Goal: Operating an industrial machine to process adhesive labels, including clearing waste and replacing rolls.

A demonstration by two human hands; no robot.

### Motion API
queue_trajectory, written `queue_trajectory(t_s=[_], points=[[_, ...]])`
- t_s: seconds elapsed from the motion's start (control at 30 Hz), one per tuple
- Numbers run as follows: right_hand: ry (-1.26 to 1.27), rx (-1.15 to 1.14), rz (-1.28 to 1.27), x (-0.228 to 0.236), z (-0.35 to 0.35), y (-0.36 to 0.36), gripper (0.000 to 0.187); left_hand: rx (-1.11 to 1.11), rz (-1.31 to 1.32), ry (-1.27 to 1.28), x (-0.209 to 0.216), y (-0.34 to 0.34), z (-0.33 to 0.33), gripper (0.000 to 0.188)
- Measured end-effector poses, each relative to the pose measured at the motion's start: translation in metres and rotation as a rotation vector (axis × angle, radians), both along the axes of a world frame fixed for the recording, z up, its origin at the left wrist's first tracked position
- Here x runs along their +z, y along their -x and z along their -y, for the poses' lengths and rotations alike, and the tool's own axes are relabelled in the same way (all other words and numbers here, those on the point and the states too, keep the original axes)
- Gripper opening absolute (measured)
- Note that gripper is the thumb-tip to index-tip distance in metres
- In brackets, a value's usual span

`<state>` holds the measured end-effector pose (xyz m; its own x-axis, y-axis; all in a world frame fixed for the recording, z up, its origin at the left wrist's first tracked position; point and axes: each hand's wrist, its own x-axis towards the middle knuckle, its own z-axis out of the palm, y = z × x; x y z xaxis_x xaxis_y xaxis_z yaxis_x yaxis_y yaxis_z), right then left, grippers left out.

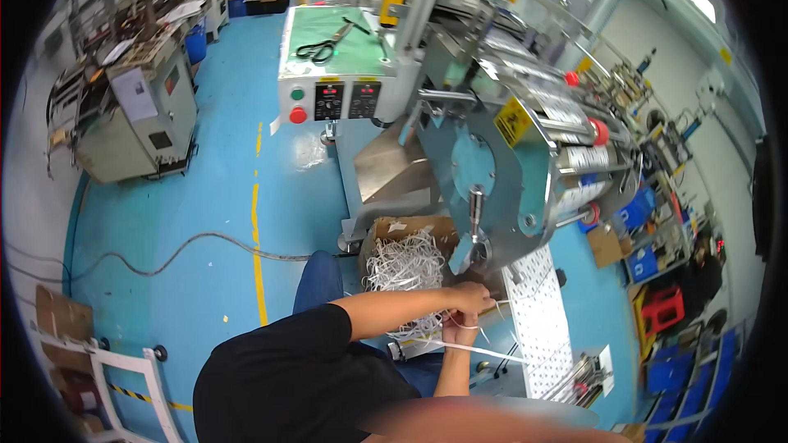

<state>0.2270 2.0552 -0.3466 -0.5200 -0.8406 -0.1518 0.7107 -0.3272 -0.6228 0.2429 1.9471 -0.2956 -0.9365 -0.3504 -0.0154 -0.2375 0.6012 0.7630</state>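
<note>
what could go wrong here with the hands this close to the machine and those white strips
1. Both hands, left hand and right hand, grip a white strip right under the machine's round metal plate; a pull might draw fingers toward its parts.
2. The strip could snap or slip and miss the cardboard box of tangled white strips.
3. The cable lying across the blue floor is a possible trip hazard.

The person wears a plain black short-sleeved cotton T-shirt [295, 373] and blue denim trousers [322, 279]; both forearms are bare, with no gloves, watch or rings showing.
</note>
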Motion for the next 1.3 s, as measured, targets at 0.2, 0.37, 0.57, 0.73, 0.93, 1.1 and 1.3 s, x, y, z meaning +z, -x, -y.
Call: queue_trajectory(t_s=[0.2, 0.37, 0.57, 0.73, 0.93, 1.1, 1.3], points=[[-0.097, -0.054, -0.087, 0.005, 0.000, 0.003, 0.029, -0.029, -0.163, -0.296, 0.003, 0.003, -0.010, 0.036], [-0.056, 0.060, -0.080, 0.004, 0.007, 0.005, 0.027, 0.045, -0.228, -0.061, -0.007, -0.001, 0.002, 0.029], [-0.157, 0.134, -0.103, 0.012, 0.005, -0.021, 0.022, 0.031, -0.257, -0.124, -0.019, -0.036, 0.024, 0.030], [-0.402, 0.115, -0.025, -0.023, -0.032, -0.006, 0.029, 0.129, -0.323, -0.108, -0.020, -0.073, 0.038, 0.028], [-0.354, -0.028, 0.050, -0.054, -0.073, 0.016, 0.020, 0.209, -0.287, -0.237, -0.028, -0.105, 0.035, 0.033], [-0.364, -0.156, 0.025, -0.028, -0.060, 0.007, 0.012, 0.294, -0.291, -0.038, -0.048, -0.089, 0.037, 0.035], [-0.203, -0.417, 0.049, -0.050, -0.049, 0.041, 0.003, 0.294, -0.214, -0.394, -0.037, -0.097, 0.058, 0.022]])
